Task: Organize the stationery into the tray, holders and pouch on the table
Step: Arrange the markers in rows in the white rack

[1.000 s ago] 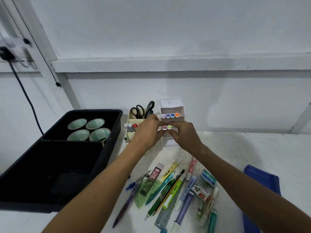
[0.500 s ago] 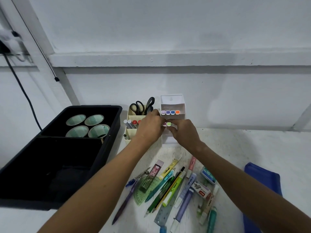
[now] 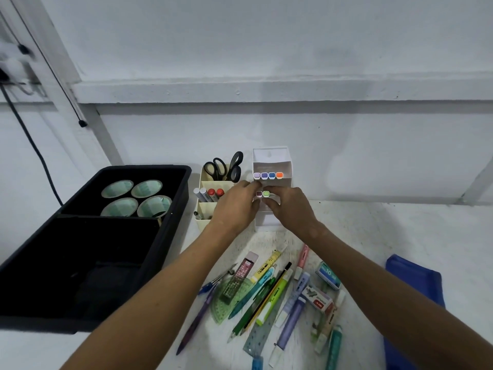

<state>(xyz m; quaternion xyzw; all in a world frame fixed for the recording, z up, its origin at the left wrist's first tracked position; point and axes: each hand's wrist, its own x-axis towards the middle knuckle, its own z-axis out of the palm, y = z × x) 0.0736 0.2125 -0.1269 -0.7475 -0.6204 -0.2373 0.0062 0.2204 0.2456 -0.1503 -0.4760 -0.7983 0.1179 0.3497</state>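
Both hands up at the white tiered plastic holder [image 3: 272,166] near the back edge of the white table [image 3: 400,249]. Left hand [image 3: 234,206] and right hand [image 3: 290,209] meeting at the holder's middle tier, fingers pinched narrowly around two square-capped markers, one dark purple [image 3: 259,193] and one green [image 3: 266,193], caps poking out between the two sets of fingertips. Above them, in the upper tier, a row of four more markers [image 3: 268,175] with lilac, violet, blue and orange caps. Just left of the white holder, touching or nearly so, a cream compartmented holder [image 3: 205,220] with black scissors [image 3: 226,166] at the back and red-capped and white pens in the middle. Along the left edge, a black plastic tray [image 3: 170,222] holding four tape rolls [image 3: 136,197]. Toward the front edge, between the forearms, a loose heap of pens, highlighters, rulers and staple boxes [image 3: 274,292]. At the right edge, a blue pouch [image 3: 416,284], lying flat.
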